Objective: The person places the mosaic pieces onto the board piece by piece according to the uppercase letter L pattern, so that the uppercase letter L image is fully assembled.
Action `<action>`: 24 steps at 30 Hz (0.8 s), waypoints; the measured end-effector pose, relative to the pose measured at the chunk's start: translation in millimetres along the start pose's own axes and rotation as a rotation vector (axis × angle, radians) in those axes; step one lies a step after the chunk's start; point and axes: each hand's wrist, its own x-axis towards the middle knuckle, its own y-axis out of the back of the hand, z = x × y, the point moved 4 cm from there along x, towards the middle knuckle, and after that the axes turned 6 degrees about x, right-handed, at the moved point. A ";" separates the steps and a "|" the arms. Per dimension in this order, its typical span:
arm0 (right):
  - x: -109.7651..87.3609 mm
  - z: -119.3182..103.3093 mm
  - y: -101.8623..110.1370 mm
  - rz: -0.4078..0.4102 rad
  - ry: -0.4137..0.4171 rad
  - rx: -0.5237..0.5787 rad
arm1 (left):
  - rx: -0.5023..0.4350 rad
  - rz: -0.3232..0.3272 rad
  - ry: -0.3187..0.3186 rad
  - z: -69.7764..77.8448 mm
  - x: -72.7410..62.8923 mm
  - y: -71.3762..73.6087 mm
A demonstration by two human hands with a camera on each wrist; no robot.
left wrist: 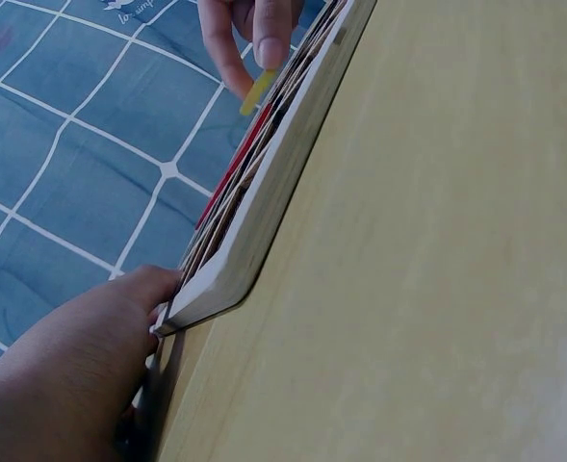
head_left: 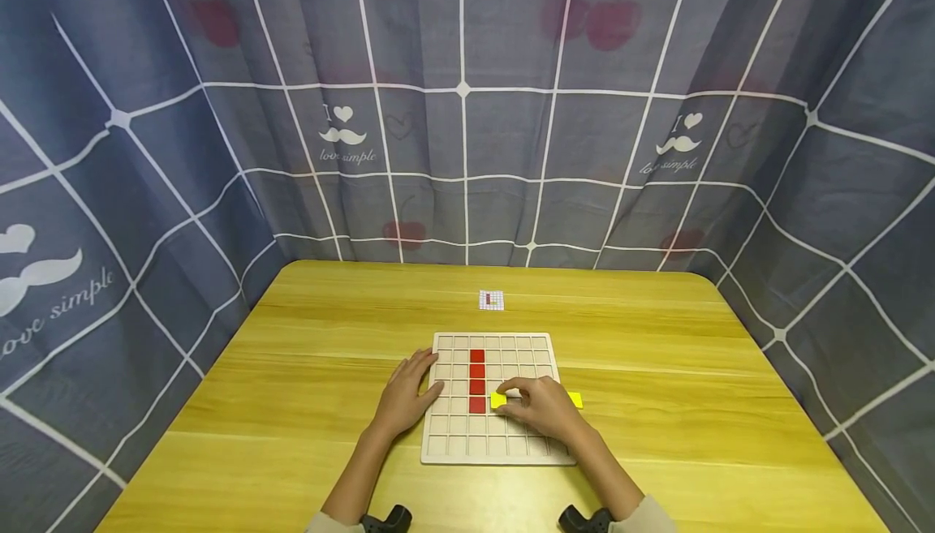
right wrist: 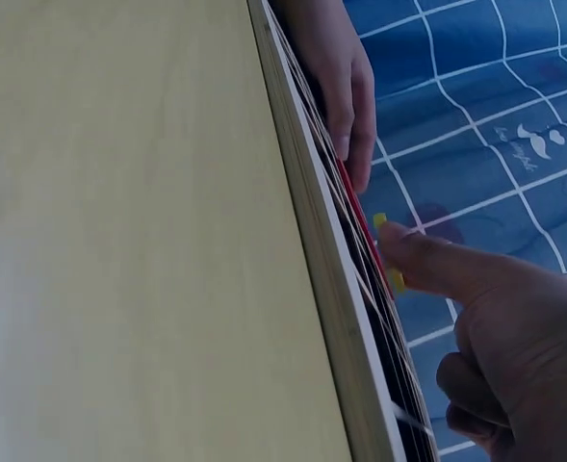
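Observation:
A pale wooden grid board (head_left: pixel 450 440) lies on the table with several red square tiles (head_left: pixel 477 371) standing in one column of its cells. My right hand (head_left: pixel 544 407) pinches a yellow square tile (head_left: pixel 498 400) between thumb and fingers, just right of the lowest red tile. In the left wrist view that yellow tile (left wrist: pixel 255 93) is tilted, close over the board's surface. My left hand (head_left: pixel 403 395) rests on the board's left edge, thumb and fingers spread and relaxed. Another yellow tile (head_left: pixel 575 400) shows beyond the right hand at the board's right side, partly hidden.
A small printed card (head_left: pixel 492 300) with a grid pattern lies on the wooden table (head_left: pixel 329 322) behind the board. Blue checked curtains (head_left: pixel 504 135) hang at the back and both sides of the table.

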 end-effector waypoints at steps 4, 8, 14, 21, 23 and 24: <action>0.6 -1.9 -2.8 0.003 0.005 -0.012 | -0.004 0.003 -0.004 1.8 0.0 1.3; 0.5 -1.9 -4.5 -0.003 0.004 -0.010 | -0.014 -0.015 0.019 2.1 -0.3 2.1; -1.4 -1.0 -5.2 -0.012 -0.011 0.010 | -0.015 -0.030 0.035 1.6 0.0 2.0; -12.5 13.5 11.6 0.032 -0.092 0.178 | -0.013 -0.030 0.029 1.4 -0.6 0.6; -18.0 21.5 19.8 0.055 -0.109 0.206 | -0.012 -0.031 0.030 1.1 -0.8 0.3; -21.1 25.7 24.1 0.066 -0.118 0.213 | -0.012 -0.032 0.031 0.9 -0.9 0.1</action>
